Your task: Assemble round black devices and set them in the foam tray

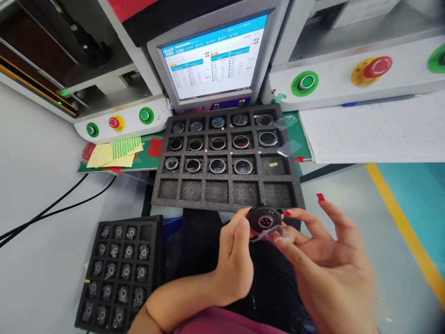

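Watch case [264,219] pinched by both hands, foam tray [227,191] holding fourteen, six cells bare

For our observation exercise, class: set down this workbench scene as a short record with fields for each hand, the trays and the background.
left hand: grips round black part
right hand: fingers spread, peeling clear film from that part
large foam tray: top three rows mostly filled with round parts, bottom row vacant
small foam tray: small metal pieces
background: lit monitor, green and red buttons
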### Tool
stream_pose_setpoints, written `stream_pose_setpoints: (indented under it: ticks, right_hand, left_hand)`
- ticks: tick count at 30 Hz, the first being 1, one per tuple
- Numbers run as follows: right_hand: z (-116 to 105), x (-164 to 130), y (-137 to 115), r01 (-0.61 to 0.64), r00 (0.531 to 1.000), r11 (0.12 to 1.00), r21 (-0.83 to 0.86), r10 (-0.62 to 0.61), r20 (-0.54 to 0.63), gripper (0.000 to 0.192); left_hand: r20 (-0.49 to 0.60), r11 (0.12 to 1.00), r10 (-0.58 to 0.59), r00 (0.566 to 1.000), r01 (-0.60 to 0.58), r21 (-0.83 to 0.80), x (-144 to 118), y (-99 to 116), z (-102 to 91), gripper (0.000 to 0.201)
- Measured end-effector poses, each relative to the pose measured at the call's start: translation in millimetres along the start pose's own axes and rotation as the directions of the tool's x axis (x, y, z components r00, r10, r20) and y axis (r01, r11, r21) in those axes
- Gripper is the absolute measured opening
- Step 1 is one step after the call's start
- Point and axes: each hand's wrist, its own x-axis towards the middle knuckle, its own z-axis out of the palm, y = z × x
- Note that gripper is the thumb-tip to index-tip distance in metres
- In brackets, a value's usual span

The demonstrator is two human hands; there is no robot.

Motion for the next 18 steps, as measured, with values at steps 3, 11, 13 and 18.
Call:
stream_pose_setpoints:
  ticks: [3, 11, 13, 18]
  right_hand:
    - [4, -1, 0, 0.020, 0.999, 1.000, 0.015, -0.019, -0.039, 0.074]
    - [9, -2, 2, 0.022, 0.999, 1.000, -0.017, -0.022, -0.037, 0.074]
    - [9, -2, 3, 0.025, 0.999, 0.999, -0.035, -0.026, -0.040, 0.072]
    - [13, -3, 7, 0.145, 0.986, 0.980, -0.139, -0.154, -0.059, 0.071]
  left_hand:
    - [0.031, 0.998, 0.058, 0.998, -0.059, 0.029, -3, -1, 0.3, 0.046]
    - [0.026, 0.986, 0.081, 0.996, -0.084, 0.141, -1, 8, 2.7, 0.038]
    - [-0.029, 0.981, 0.069, 0.997, -0.062, 0.184, 1, 10, 4.3, 0.034]
    - [-0.057, 0.970, 0.054, 0.997, -0.039, 0.239, 0, 8, 4.0, 0.033]
